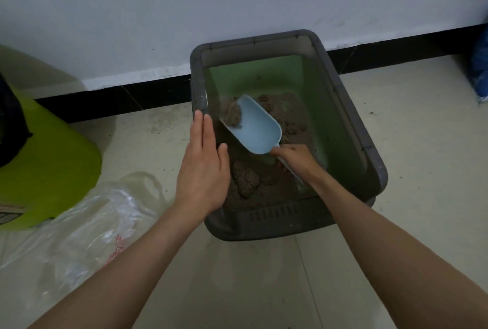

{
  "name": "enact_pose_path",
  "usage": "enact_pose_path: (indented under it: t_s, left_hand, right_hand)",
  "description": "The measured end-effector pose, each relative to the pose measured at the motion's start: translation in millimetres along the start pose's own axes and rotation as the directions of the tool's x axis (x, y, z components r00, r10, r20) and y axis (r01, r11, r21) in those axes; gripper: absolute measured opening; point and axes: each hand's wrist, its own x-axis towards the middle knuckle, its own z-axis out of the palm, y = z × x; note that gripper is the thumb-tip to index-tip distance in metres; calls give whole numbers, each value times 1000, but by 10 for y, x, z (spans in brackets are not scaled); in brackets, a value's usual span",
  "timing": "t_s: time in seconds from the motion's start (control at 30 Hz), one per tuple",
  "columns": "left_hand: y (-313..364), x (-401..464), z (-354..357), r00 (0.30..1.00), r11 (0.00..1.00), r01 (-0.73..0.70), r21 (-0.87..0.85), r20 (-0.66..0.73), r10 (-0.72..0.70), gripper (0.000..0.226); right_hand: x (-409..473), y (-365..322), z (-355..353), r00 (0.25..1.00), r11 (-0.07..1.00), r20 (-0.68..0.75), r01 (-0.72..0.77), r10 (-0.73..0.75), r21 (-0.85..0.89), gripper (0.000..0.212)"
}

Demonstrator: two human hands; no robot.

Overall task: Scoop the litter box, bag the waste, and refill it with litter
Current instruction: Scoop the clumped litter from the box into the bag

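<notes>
The scooping step is underway: the right hand [295,161] is gripping the blue scoop [257,128], carrying a clump inside the litter box [351,128]. The left hand [203,167], fingers straight, is bracing its rim. Next, I judge, the load needs carrying level to the plastic bag [87,225] at 8 o'clock.

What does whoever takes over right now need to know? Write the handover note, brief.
Left hand: fingers straight, resting on the litter box left rim, steadying it.
Right hand: grips the blue scoop by its handle, raised over the litter, a clump of waste at its tip.
Clear plastic bag: on the floor left of the box, looks empty.
Done: one clump lifted.
Left: bag it, scoop the remaining clumps, tie the bag, refill.
</notes>
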Motion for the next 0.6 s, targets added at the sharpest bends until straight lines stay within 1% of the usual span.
enact_pose_path:
  t_s: [0.07,0.17,0.2,0.27,0.33,0.5,0.6]
  left_hand:
    - [12,-3,-16,1000,1000,7,0,2,-7,58]
    - [26,-4,-49,1000,1000,16,12,15,-16,58]
    - [28,-3,-58,1000,1000,16,16,25,-16,58]
    - [29,-1,-79,999,1000,6,28,52,-8,59]
    - [10,4,-109,996,1000,-5,25,93,2,59]
    - [-134,47,-389,967,999,-22,-33,254,29,57]
    - [-421,-74,-692,968,997,-66,32,243,56,55]
  right_hand:
    - [-65,-54,-25,998,994,-42,48,-44,93,28]
    - [-178,-162,-57,994,987,-79,85,-75,136,32]
    - [-226,-198,-81,993,988,-84,91,-80,125,31]
    - [-341,-269,-139,992,993,-83,98,-92,70,23]
    - [-488,-345,-192,992,995,-80,97,-96,13,22]
    - [-985,-619,-194,989,990,-50,138,-137,7,23]
    - [-1299,-812,-24,984,982,20,180,-179,-56,18]
